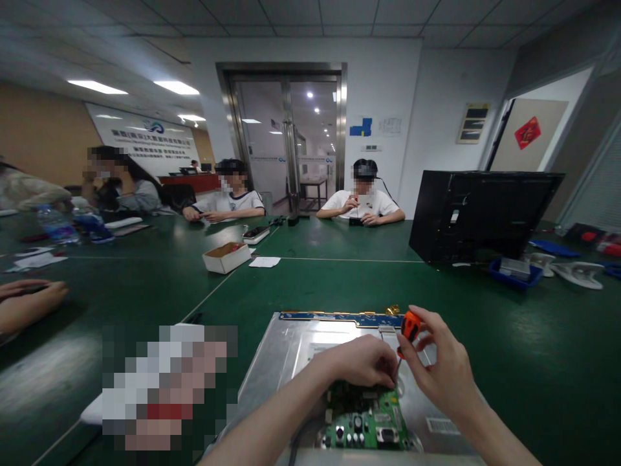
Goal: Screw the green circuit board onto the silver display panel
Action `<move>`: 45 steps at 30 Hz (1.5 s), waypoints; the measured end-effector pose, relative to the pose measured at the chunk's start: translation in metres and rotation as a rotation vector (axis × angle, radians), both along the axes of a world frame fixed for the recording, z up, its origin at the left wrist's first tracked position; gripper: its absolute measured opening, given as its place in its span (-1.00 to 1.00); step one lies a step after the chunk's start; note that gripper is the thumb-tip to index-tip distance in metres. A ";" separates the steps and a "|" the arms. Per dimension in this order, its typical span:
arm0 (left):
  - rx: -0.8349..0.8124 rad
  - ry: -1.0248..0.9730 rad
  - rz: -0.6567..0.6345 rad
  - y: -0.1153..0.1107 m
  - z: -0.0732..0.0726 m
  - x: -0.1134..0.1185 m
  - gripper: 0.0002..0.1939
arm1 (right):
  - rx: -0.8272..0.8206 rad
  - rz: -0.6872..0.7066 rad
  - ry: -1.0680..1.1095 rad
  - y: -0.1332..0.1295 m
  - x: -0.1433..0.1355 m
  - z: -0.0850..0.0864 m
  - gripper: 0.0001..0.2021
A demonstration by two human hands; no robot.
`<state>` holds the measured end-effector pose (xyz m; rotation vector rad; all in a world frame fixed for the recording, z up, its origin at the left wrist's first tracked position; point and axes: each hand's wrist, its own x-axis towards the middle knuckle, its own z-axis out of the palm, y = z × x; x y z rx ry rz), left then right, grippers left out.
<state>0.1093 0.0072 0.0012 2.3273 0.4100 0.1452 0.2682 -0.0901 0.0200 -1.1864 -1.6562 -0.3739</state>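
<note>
Office with company wall sign [150, 144]

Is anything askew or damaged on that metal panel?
One oddity: a crumpled gold-coloured piece sticks up at the far edge of the metal panel, while the blue strip there lies straight. I see no clear damage.

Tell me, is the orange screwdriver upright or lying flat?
Roughly upright, leaning a little: the right hand pinches its orange handle at the top, and the shaft slants down toward the green circuit board.

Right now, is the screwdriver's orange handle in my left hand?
No, your right hand grips the orange handle, near the green circuit board.
</note>
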 end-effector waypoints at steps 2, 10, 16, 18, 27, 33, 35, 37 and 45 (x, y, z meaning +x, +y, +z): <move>-0.015 0.004 -0.003 0.001 0.000 0.000 -0.89 | -0.011 0.006 0.007 0.000 0.000 0.000 -0.68; -0.029 0.019 0.006 0.002 -0.002 -0.001 -0.86 | -0.032 0.023 -0.031 -0.002 0.000 0.000 -0.64; -0.032 0.023 0.007 0.003 -0.003 -0.002 -0.83 | -0.034 0.015 -0.014 -0.002 -0.001 -0.002 -0.63; -0.027 0.023 0.010 0.003 -0.002 -0.002 -0.83 | -0.034 0.013 -0.006 -0.002 -0.001 -0.003 -0.62; -0.028 0.019 0.013 0.001 0.002 -0.002 -0.84 | -0.005 0.012 -0.036 0.000 0.001 -0.002 -0.67; -0.030 0.023 0.019 0.000 0.004 -0.002 -0.83 | -0.015 0.012 -0.030 0.001 0.002 -0.003 -0.67; -0.029 0.024 0.016 0.000 0.005 -0.002 -0.83 | -0.020 0.013 -0.030 0.001 0.002 -0.003 -0.66; -0.024 0.027 0.011 0.000 0.005 -0.002 -0.82 | -0.021 0.010 -0.034 0.001 0.002 -0.002 -0.67; 0.008 0.037 0.012 0.000 0.002 0.002 -0.81 | 0.008 0.018 -0.046 -0.001 0.002 0.001 -0.65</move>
